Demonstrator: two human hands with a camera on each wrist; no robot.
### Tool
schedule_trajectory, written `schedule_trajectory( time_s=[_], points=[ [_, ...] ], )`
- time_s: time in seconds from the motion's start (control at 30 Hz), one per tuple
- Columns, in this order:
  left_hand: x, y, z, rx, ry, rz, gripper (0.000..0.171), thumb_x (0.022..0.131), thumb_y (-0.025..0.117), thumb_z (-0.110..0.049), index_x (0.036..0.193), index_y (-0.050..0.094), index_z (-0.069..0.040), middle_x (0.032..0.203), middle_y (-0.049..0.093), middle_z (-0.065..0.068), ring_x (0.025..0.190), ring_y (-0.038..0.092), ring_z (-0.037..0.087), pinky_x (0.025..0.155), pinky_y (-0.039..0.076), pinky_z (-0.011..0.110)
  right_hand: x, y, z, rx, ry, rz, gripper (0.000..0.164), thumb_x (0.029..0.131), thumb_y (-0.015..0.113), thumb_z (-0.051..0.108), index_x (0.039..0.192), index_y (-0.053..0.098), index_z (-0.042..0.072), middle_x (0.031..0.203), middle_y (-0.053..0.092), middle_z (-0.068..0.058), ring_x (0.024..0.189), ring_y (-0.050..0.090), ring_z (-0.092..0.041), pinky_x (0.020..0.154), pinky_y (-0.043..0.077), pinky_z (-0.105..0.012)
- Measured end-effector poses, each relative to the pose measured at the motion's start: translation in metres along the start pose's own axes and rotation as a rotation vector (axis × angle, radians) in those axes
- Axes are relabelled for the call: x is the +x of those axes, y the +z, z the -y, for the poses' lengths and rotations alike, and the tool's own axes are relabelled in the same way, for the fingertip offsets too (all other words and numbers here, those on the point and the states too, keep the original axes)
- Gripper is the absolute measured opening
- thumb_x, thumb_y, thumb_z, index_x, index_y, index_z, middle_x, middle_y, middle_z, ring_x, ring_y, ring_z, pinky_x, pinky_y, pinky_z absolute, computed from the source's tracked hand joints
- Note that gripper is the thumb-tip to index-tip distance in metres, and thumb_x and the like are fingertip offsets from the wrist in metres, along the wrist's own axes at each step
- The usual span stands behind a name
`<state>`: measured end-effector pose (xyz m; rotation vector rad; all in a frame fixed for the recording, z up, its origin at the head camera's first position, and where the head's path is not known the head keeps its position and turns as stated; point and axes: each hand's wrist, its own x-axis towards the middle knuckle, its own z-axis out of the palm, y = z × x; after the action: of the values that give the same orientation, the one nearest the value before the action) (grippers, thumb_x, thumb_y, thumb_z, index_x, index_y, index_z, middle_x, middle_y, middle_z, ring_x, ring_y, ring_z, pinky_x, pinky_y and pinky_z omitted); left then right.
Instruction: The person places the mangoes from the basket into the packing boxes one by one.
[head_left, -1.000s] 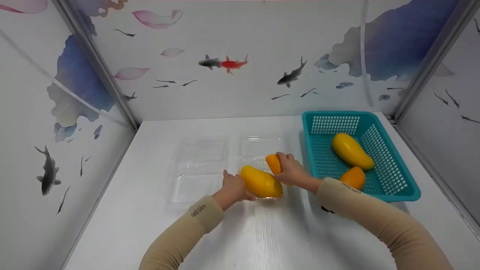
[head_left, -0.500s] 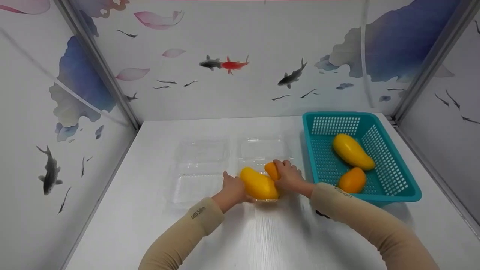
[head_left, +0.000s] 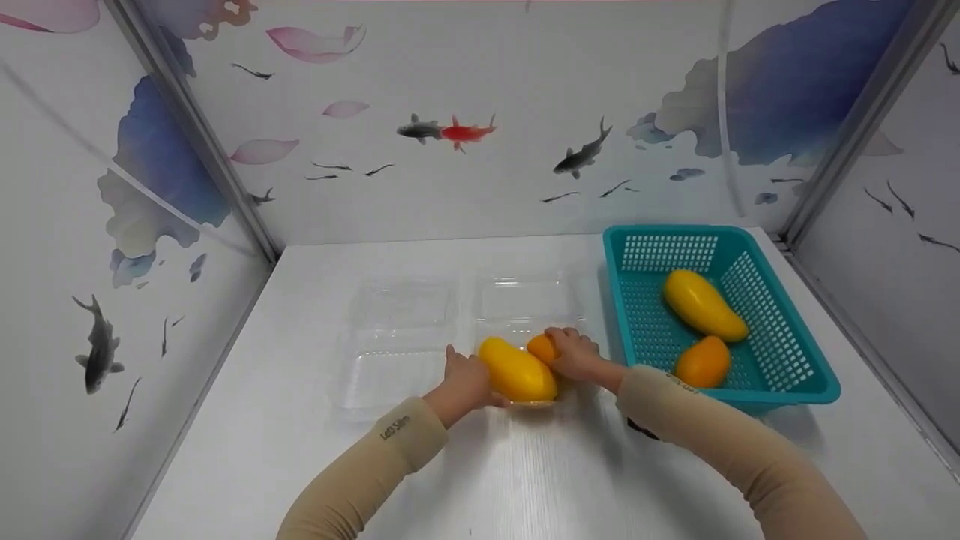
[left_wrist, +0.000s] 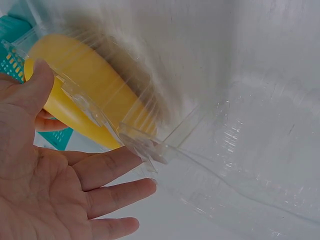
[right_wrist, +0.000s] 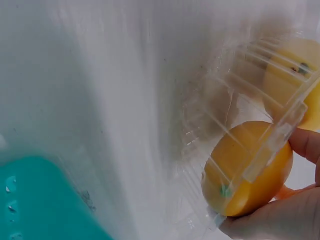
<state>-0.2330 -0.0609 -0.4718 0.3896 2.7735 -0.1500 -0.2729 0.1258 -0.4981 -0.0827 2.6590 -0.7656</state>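
Near the middle of the counter (head_left: 517,480), by the close side of a clear box (head_left: 525,300), the right hand (head_left: 577,358) has its grip wrapped about an orange mango (head_left: 541,347), which sits inside the box's near half beside a yellow mango (head_left: 519,373). The left hand (head_left: 466,380) clasps nothing: its thumb and extended fingers merely touch the box at the other side. The step in hand seems to be settling the orange mango into that half. To do it well, the left hand should keep light, steady contact with the rim, since thin plastic like this probably bends or slides when pushed. The right hand would do best to lower the fruit fully before loosening (whether it has reached the floor of the box, I cannot tell), then draw the fingers out without catching the rim. Too hard a shove toward the yellow mango could bruise both or make the wall bulge. A second clear box (head_left: 401,382) lies to the left, and a teal basket (head_left: 675,230) on the right holds a long mango (head_left: 703,305) and a rounder mango (head_left: 703,362).
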Motion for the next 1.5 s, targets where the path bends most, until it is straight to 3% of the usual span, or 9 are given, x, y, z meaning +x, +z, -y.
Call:
schedule_trajectory(
  time_s=[0.27, 0.47, 0.6, 0.77, 0.97, 1.23, 1.5],
  points=[
    [-0.002, 0.003, 0.001, 0.051, 0.012, -0.017, 0.078, 0.075, 0.056, -0.065, 0.118, 0.058, 0.0, 0.123, 0.058, 0.014, 0.12, 0.047, 0.036, 0.108, 0.019, 0.053, 0.004, 0.01, -0.003, 0.007, -0.031, -0.029, 0.05, 0.09, 0.052, 0.007, 0.137, 0.035, 0.009, 0.141, 0.03, -0.017, 0.117, 0.033, -0.036, 0.106, 0.019, -0.053],
    [-0.002, 0.002, 0.001, 0.044, 0.008, -0.007, 0.078, 0.075, 0.057, -0.064, 0.12, 0.058, -0.001, 0.126, 0.056, 0.014, 0.122, 0.046, 0.035, 0.108, 0.019, 0.053, 0.004, 0.012, -0.007, 0.009, -0.046, -0.036, 0.049, 0.092, 0.05, 0.012, 0.138, 0.033, 0.009, 0.144, 0.026, -0.017, 0.124, 0.028, -0.037, 0.108, 0.019, -0.053],
    [-0.003, 0.002, 0.001, 0.043, 0.004, 0.001, 0.079, 0.075, 0.057, -0.065, 0.121, 0.057, -0.001, 0.128, 0.055, 0.014, 0.123, 0.045, 0.035, 0.108, 0.018, 0.053, 0.003, 0.008, -0.009, 0.076, -0.054, -0.101, 0.049, 0.094, 0.048, 0.018, 0.139, 0.032, 0.007, 0.147, 0.021, -0.018, 0.131, 0.021, -0.037, 0.109, 0.017, -0.052],
    [-0.007, 0.002, 0.002, 0.067, -0.005, 0.015, 0.08, 0.075, 0.056, -0.065, 0.122, 0.056, 0.0, 0.128, 0.054, 0.013, 0.124, 0.045, 0.033, 0.109, 0.018, 0.052, 0.003, 0.002, -0.009, 0.183, -0.011, -0.206, 0.049, 0.095, 0.045, 0.019, 0.139, 0.028, 0.007, 0.151, 0.01, -0.017, 0.135, 0.013, -0.037, 0.11, 0.015, -0.051],
    [-0.017, 0.002, 0.004, 0.112, -0.004, 0.022, 0.078, 0.075, 0.057, -0.065, 0.12, 0.058, -0.001, 0.127, 0.056, 0.012, 0.123, 0.047, 0.03, 0.108, 0.02, 0.052, 0.006, 0.002, -0.011, 0.28, 0.092, -0.203, 0.053, 0.097, 0.04, 0.022, 0.143, 0.018, 0.008, 0.152, 0.003, -0.016, 0.136, 0.011, -0.035, 0.11, 0.014, -0.048],
    [-0.025, 0.007, 0.012, 0.09, -0.014, 0.025, 0.079, 0.074, 0.059, -0.064, 0.121, 0.057, -0.001, 0.127, 0.055, 0.012, 0.123, 0.046, 0.032, 0.109, 0.018, 0.051, 0.01, 0.006, -0.011, 0.33, 0.095, -0.239, 0.052, 0.097, 0.038, 0.021, 0.142, 0.019, 0.004, 0.149, 0.013, -0.02, 0.133, 0.023, -0.035, 0.11, 0.017, -0.048],
    [-0.026, 0.01, 0.016, -0.001, -0.016, 0.009, 0.079, 0.073, 0.063, -0.061, 0.122, 0.055, 0.0, 0.126, 0.055, 0.016, 0.124, 0.043, 0.036, 0.109, 0.014, 0.053, 0.018, 0.002, -0.011, 0.483, 0.199, -0.257, 0.054, 0.099, 0.033, 0.026, 0.145, 0.011, 0.007, 0.149, 0.017, -0.016, 0.134, 0.022, -0.031, 0.11, 0.018, -0.046]
  ],
)
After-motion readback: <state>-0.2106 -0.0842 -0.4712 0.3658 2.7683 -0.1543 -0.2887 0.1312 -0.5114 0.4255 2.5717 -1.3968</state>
